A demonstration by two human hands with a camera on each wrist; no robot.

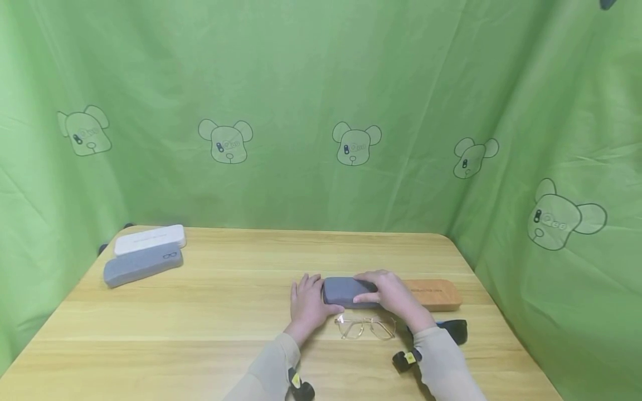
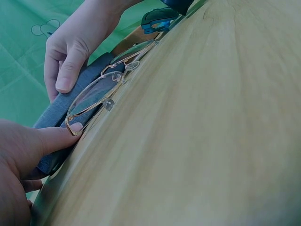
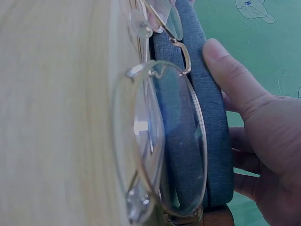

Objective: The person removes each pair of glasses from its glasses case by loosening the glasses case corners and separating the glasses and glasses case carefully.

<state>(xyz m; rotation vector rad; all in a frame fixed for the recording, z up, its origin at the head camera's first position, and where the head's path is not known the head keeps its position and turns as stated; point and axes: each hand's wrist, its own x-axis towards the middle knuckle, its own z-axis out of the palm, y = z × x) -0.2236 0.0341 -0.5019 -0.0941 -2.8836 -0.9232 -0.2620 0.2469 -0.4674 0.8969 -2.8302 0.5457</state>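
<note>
A blue-grey glasses case [image 1: 346, 291] lies on the table; its seam shows along the front in both wrist views. My left hand [image 1: 307, 303] holds its left end, thumb along the front side and fingers around the end. From above, my right hand [image 1: 388, 292] grips the case, thumb on the front edge of the lid and fingers towards the back. In the right wrist view, that thumb lies on the upper half of the case [image 3: 211, 141]. Just in front of it stand thin gold-rimmed eyeglasses [image 1: 365, 327], temples folded, overlapping the case in both wrist views.
An orange-brown glasses case [image 1: 436, 294] adjoins on the right. Dark sunglasses [image 1: 455, 331] lie partly hidden behind my right forearm. At the table's far left are a white glasses case [image 1: 149, 239] and a grey one [image 1: 142, 265]. Green curtain [image 1: 291, 184] surrounds the table.
</note>
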